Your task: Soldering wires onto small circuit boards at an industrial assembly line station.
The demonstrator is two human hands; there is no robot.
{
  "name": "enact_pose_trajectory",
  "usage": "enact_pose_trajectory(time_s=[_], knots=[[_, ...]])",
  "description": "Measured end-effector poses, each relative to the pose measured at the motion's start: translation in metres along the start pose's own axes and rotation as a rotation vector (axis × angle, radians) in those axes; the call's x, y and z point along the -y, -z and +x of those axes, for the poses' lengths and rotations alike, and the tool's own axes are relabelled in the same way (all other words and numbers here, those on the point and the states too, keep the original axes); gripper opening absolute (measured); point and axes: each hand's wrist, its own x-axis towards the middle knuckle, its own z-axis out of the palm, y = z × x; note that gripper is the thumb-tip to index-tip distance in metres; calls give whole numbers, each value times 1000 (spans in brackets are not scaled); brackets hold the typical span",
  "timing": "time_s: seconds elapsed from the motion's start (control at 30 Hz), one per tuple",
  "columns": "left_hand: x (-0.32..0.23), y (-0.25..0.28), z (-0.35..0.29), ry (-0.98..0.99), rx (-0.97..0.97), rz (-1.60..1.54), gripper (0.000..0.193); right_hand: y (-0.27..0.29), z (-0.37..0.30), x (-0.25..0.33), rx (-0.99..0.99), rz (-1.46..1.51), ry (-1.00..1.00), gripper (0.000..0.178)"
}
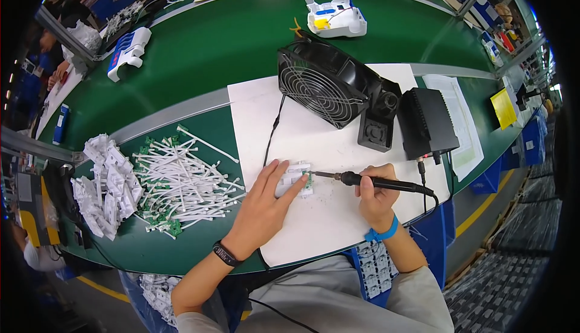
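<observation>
My right hand (377,199) grips a black soldering iron (396,183) like a pen, its metal tip pointing left. That tip is at the edge of a small green circuit board (309,184), though at this size I cannot tell whether it touches. The board sits on a small white plastic part (292,182) lying on a white sheet (326,227). My left hand (261,212) steadies the part, thumb and fingers pressed around it and partly covering it. To the left lies a heap of white cables (181,179) with small green boards at their ends.
White plastic parts (112,188) are piled at the far left. Beyond the work stand a black fan (323,82), a black iron holder (377,118) and a black box unit (426,121). White-and-blue housings (338,19) rest on the green belt. The iron's cord loops right.
</observation>
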Motion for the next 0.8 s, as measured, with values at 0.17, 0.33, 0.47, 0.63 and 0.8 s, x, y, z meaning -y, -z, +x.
enact_pose_trajectory(time_s=[0.17,0.33,0.47,0.63,0.8], knots=[[2,-1,-1,2,-5,-1,63,2,11,10,27,-224,179,15],[4,3,2,2,17,3,65,1,-1,1,-187,76,-24,17],[11,5,4,-3,44,-39,65,2,0,8,-63,111,2,17],[11,10,6,-6,67,-61,62,3,1,9,-32,139,-15,18],[11,8,6,-2,62,-51,61,1,5,11,54,82,-18,15]])
